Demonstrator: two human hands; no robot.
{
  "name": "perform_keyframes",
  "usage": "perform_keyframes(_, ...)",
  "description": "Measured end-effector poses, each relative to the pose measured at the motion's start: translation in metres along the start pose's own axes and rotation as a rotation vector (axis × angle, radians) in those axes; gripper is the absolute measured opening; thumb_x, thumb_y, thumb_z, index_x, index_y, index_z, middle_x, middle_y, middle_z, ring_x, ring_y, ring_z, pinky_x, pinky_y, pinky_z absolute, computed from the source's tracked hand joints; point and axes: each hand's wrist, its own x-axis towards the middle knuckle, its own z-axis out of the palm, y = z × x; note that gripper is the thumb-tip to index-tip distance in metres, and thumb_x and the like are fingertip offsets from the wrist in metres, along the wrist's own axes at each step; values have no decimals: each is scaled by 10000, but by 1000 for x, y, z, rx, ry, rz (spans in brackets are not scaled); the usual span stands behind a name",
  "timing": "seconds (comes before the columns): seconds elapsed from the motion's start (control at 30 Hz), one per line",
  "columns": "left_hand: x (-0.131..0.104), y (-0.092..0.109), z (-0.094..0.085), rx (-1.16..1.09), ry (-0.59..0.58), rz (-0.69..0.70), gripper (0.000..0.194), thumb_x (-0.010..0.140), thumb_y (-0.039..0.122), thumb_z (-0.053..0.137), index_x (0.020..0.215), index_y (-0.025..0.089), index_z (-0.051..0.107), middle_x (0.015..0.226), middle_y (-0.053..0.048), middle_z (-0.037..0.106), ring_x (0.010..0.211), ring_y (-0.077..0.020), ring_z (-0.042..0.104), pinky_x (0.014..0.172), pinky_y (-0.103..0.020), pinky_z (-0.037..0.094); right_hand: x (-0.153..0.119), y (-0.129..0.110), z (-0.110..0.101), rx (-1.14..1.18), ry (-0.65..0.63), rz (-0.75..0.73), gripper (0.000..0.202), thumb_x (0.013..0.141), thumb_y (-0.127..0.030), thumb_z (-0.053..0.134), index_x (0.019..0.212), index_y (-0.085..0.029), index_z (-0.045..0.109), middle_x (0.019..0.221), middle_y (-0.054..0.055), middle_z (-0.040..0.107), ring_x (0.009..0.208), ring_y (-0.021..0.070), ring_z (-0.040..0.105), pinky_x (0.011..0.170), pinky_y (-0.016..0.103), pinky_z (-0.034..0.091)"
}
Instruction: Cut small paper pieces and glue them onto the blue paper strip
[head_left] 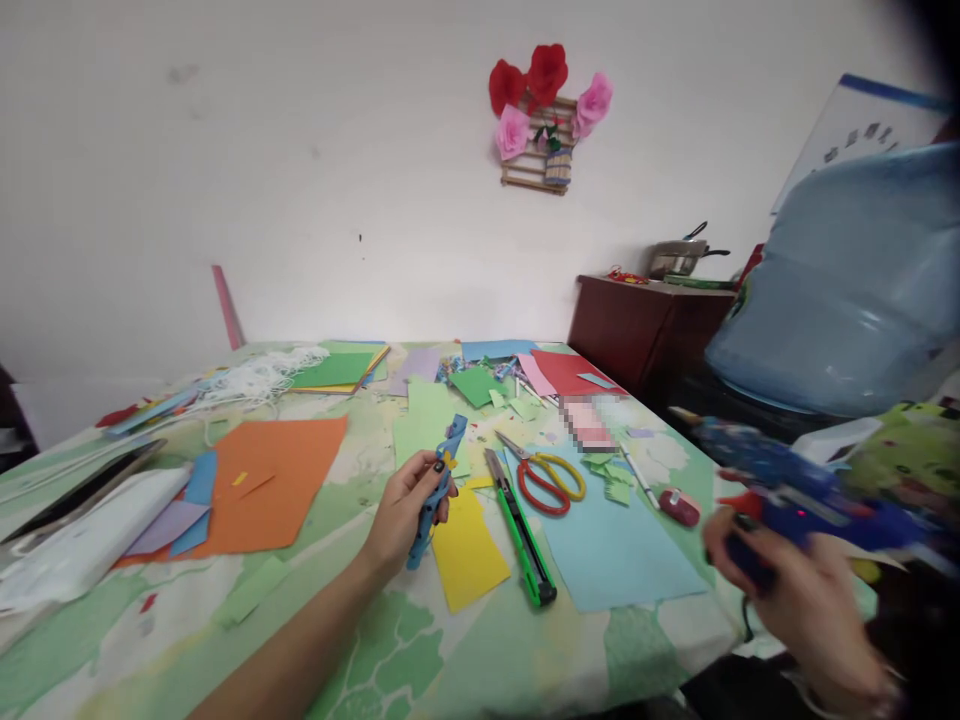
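My left hand [412, 507] is closed around a blue paper strip [425, 530], held tilted above the table. A small yellow paper piece [448, 459] sits on the strip near my fingertips. At the right, past the table edge, my right hand [795, 590] grips the handle of a blue glue gun [806, 500] with a red trigger. Its nozzle points left, and the gun is smeared by motion. Between the hands lie a green utility knife [523, 545], scissors [551, 482] with red and yellow handles, yellow paper [471, 550] and light blue paper [615, 560].
Orange paper [300, 490], a white packet [97, 540] and tangled white string [262, 380] lie on the left. Green paper scraps [616, 482] and a dark red object [679, 507] are near the right edge. A large blue water bottle [840, 280] stands beyond.
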Motion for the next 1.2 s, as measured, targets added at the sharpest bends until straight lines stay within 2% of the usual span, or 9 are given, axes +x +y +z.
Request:
perform_keyframes(0.07,2,-1,-2,-8,22,7,206,777,383,546,792,184,496,657,14,588,452,-70,468,453,-191,336,14,-2,37,279,-84,52,287,842,-360,471,662,-155,558,510,-4,495,346,58,291,362,230,208)
perform_keyframes(0.17,4,-2,-4,-32,34,6,204,790,375,535,804,177,490,649,16,577,443,-65,465,446,-188,327,24,-15,85,499,-242,157,192,819,-310,487,868,-142,565,500,-24,497,338,40,255,354,196,132)
perform_keyframes(0.27,4,-2,-4,-61,11,-9,199,813,367,514,849,173,492,646,18,565,447,-66,469,451,-189,331,27,-19,113,555,-418,210,203,807,-272,484,940,-131,544,495,-34,493,334,38,281,351,183,147)
perform_keyframes(0.37,2,-2,-4,-99,-4,-14,199,819,369,509,863,176,493,659,14,568,460,-71,478,458,-193,338,27,-4,127,527,-598,225,213,796,-265,513,962,-133,532,551,-13,551,339,58,378,346,190,220)
perform_keyframes(0.53,1,-2,-3,-157,-21,-39,201,805,363,536,860,172,513,653,5,562,459,-75,472,450,-199,326,23,27,138,506,-602,248,221,784,-350,563,820,-132,544,600,6,570,371,73,439,368,210,283)
perform_keyframes(0.7,0,-2,0,-265,-72,-136,198,779,330,577,857,149,564,664,-22,562,474,-82,485,464,-207,330,15,38,137,383,-563,192,319,801,-443,536,727,-133,550,451,-26,474,362,72,384,390,215,275)
perform_keyframes(0.83,-2,-7,3,-357,-138,-178,172,777,295,575,863,147,586,678,-38,577,468,-84,498,471,-214,334,7,48,133,247,-560,159,343,809,-430,531,611,-150,517,452,-18,456,406,83,408,422,225,339)
perform_keyframes(1.0,-5,-12,6,-364,-156,-192,144,778,292,565,833,159,558,650,-42,594,431,-81,483,459,-221,329,3,55,131,191,-550,38,171,809,-348,558,755,-186,559,474,-29,454,428,100,413,427,233,365)
perform_keyframes(1.2,-7,-8,9,-374,-119,-205,152,774,295,572,824,163,514,643,-36,598,418,-81,479,452,-219,328,6,51,128,145,-557,-31,139,830,-309,539,747,-198,529,492,-22,461,446,108,424,437,236,364)
